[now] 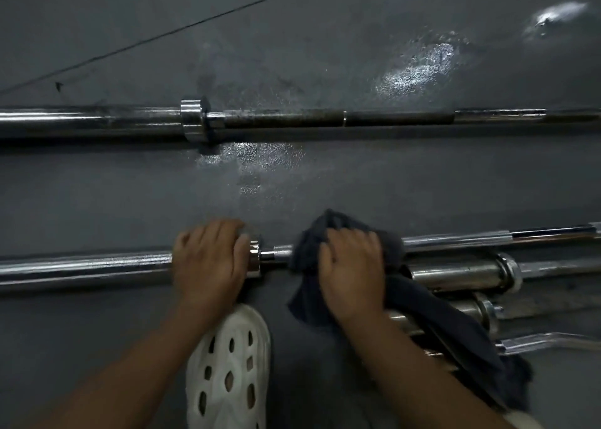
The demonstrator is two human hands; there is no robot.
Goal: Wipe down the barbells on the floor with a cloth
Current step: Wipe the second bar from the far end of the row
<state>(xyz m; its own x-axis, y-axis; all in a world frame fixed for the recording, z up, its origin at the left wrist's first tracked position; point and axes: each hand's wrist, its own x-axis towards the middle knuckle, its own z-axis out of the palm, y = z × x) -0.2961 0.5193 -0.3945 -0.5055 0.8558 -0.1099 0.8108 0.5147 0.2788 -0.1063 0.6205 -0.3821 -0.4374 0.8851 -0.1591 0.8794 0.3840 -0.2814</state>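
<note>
A chrome barbell [84, 267] lies across the dark floor near me. My left hand [208, 259] grips its sleeve right beside the collar [254, 259]. My right hand [353, 266] presses a dark cloth [435, 318] around the thinner shaft just right of the collar; the cloth trails down to the lower right. A second barbell [292, 119] lies farther away, parallel, with a shiny collar and a dull, darker shaft.
Several more chrome bars [455, 272] lie bunched at the right, partly under the cloth. A white perforated shoe [227, 367] stands between my arms. The grey floor [325, 38] shows wet, shiny patches and a dark seam line at upper left.
</note>
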